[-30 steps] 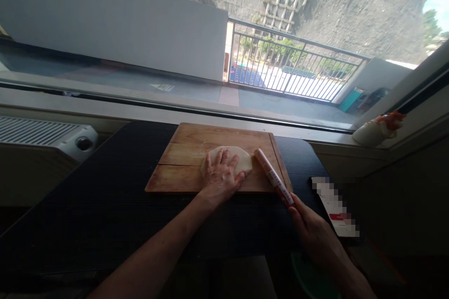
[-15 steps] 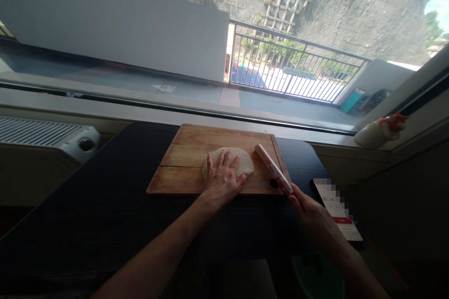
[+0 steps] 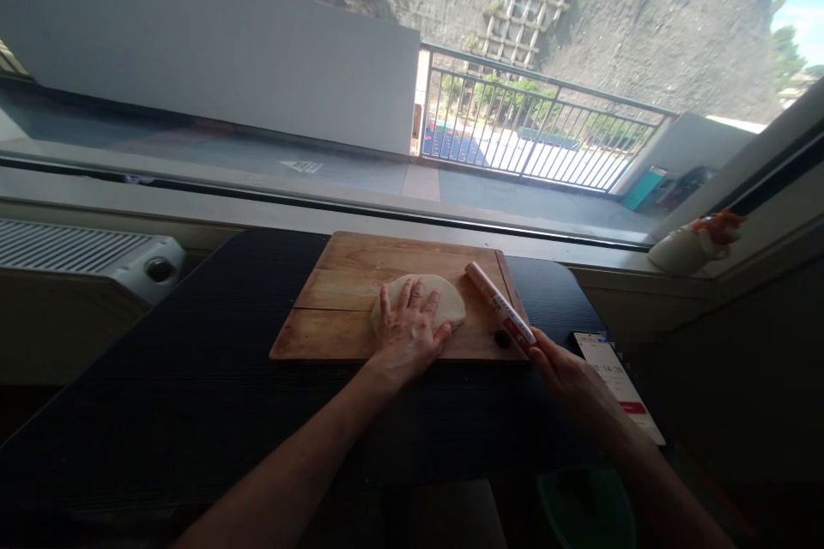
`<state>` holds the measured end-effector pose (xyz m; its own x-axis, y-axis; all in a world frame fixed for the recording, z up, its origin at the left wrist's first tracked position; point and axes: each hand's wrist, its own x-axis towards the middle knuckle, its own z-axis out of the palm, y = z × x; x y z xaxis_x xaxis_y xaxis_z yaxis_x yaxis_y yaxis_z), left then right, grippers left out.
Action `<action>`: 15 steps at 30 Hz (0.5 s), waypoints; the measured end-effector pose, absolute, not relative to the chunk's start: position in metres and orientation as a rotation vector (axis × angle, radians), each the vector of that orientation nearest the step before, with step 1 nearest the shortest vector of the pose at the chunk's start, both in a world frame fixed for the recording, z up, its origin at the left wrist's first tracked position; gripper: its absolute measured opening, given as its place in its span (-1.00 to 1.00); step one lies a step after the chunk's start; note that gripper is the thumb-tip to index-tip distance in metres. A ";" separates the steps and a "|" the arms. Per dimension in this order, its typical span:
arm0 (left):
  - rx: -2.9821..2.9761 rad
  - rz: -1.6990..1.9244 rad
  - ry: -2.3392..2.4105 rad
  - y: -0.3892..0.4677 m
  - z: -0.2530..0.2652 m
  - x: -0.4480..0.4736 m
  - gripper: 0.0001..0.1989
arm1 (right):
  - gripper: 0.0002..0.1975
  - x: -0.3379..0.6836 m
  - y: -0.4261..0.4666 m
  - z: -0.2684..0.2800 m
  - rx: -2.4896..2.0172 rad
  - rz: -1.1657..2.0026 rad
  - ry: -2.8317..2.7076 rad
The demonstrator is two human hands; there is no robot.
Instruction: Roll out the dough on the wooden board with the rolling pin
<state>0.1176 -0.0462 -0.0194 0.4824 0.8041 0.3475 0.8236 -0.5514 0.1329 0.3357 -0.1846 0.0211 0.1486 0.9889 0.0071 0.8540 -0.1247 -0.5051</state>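
A flattened round of pale dough (image 3: 452, 306) lies on the wooden cutting board (image 3: 348, 254). My left hand (image 3: 410, 322) rests flat on the dough with its fingers spread, covering part of it. At the board's right side, my right hand (image 3: 559, 358) is closed around the near end of a rolling pin (image 3: 495, 302) with a red and white printed label. The pin slants from my hand up and left over the board, its far end beside the dough. Whether it touches the board, I cannot tell.
The board sits on a black table (image 3: 212, 343) under a window. A phone (image 3: 614, 377) with a timer lies right of my right hand. A white mug-like pot (image 3: 686, 253) stands on the sill, a radiator (image 3: 96, 253) at left, and a green bin (image 3: 585, 502) below.
My right hand and the rolling pin have shifted slightly up and to the left. My left hand stays on the dough in the same place.
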 end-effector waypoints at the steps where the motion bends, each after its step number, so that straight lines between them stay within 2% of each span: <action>1: -2.658 -0.583 -1.458 -0.046 -0.020 0.118 -0.40 | -0.51 0.336 -0.183 0.021 -2.018 0.496 -1.772; 4: -2.654 -0.594 -1.443 -0.046 -0.020 0.117 -0.40 | -0.53 0.338 -0.178 0.022 -1.956 0.592 -1.836; 7: -2.659 -0.598 -1.438 -0.045 -0.021 0.116 -0.39 | -0.53 0.343 -0.174 0.023 -2.033 0.452 -1.812; 11: -2.667 -0.611 -1.436 -0.045 -0.024 0.117 -0.36 | -0.54 0.347 -0.168 0.029 -1.959 0.518 -1.911; 15: -2.646 -0.627 -1.466 -0.045 -0.027 0.121 -0.36 | -0.54 0.344 -0.160 0.033 -2.051 0.382 -1.887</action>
<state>0.1206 -0.0450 -0.0273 0.4676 0.8019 0.3719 0.8230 -0.5485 0.1479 0.3442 -0.1597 0.0327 0.0885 0.9958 0.0237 0.9081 -0.0709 -0.4126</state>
